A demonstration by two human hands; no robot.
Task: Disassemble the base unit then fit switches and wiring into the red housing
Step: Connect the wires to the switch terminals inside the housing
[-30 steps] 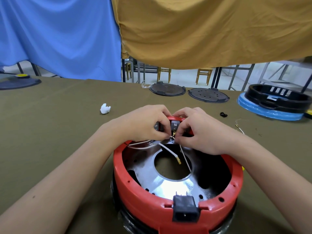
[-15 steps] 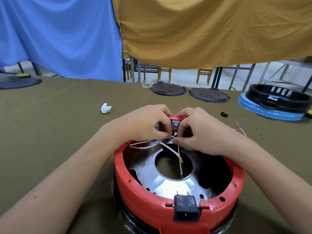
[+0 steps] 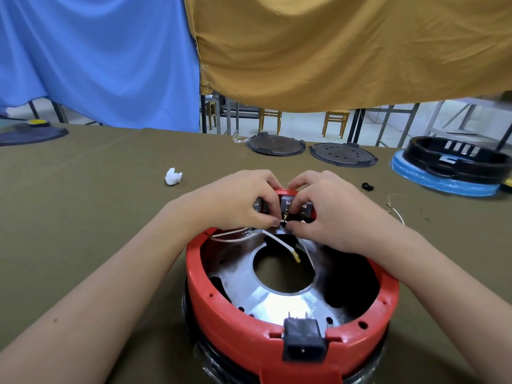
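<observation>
We see the left hand [image 3: 238, 200] and the right hand [image 3: 329, 209] meeting at the far rim of the red housing [image 3: 235, 325], fingertips pinched together on a thin white wire [image 3: 277, 239] just below the switches [image 3: 286, 207]. The housing sits on the green table [image 3: 83, 217] directly under both hands, its black socket [image 3: 303, 343] on the near rim.

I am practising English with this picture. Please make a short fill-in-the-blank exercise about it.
1. Both hands, left and right, work at the ___ rim of the red housing.
2. The power socket on the near rim is ___ in colour.
3. A loose white wire ends in a ___ terminal.

Missing words: far; black; yellow
</observation>
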